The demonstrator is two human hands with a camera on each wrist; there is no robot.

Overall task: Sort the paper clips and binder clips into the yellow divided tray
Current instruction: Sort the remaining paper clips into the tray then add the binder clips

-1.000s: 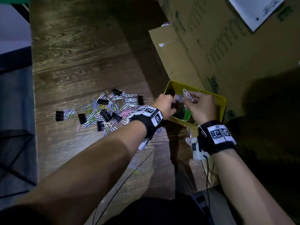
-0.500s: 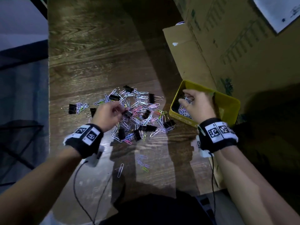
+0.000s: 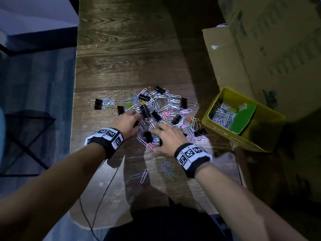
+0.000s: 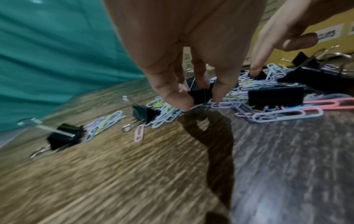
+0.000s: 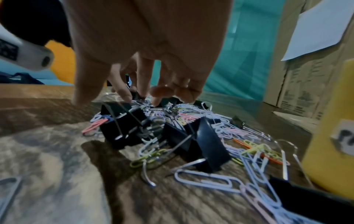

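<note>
A pile of coloured paper clips [image 3: 171,108] mixed with black binder clips [image 3: 145,109] lies mid-table. My left hand [image 3: 137,119] is at the pile's left edge, and in the left wrist view its thumb and fingers pinch a small black binder clip [image 4: 201,94] just off the wood. My right hand [image 3: 156,134] is spread over the pile's near side, with its fingertips [image 5: 124,94] touching clips and gripping nothing. The yellow divided tray [image 3: 218,127] stands to the right. It holds paper clips [image 3: 222,113] left of its green divider [image 3: 243,117]. The other compartment is in shadow.
Cardboard boxes [image 3: 260,49] rise behind and right of the tray. Two binder clips [image 3: 98,103] sit apart at the pile's left, near the table's left edge [image 3: 74,119]. A few stray paper clips [image 3: 166,167] and a black cable [image 3: 104,188] lie closer to me.
Both hands have left the tray, the left first, then the right. The left hand now pinches a binder clip and the right has come down on the pile.
</note>
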